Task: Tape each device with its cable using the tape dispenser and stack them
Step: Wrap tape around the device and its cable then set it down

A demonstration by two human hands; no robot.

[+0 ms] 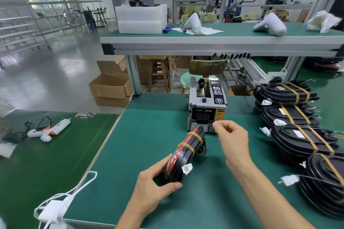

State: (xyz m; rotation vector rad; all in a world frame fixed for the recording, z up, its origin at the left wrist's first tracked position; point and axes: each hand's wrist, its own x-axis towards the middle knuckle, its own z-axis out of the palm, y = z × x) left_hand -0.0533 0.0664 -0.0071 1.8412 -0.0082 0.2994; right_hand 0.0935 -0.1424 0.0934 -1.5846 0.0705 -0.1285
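Left hand grips the device, long axis aimed at the dispenser; right hand pinches at its mouth, tape unclear.

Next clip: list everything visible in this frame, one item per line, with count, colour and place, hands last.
held device: one, black with red, tan tape bands, mat centre
tape dispenser: one, grey and black, behind the device
taped devices: several, black, stacked at right
glue guns: two, white, left table
adapter: one, white, near left edge
foam boxes: two, white, back bench
shells: two, white, back bench
cardboard boxes: several, brown, floor
left hand: its grip holds the device
right hand: fingers pinched at the dispenser's outlet; tape not discernible
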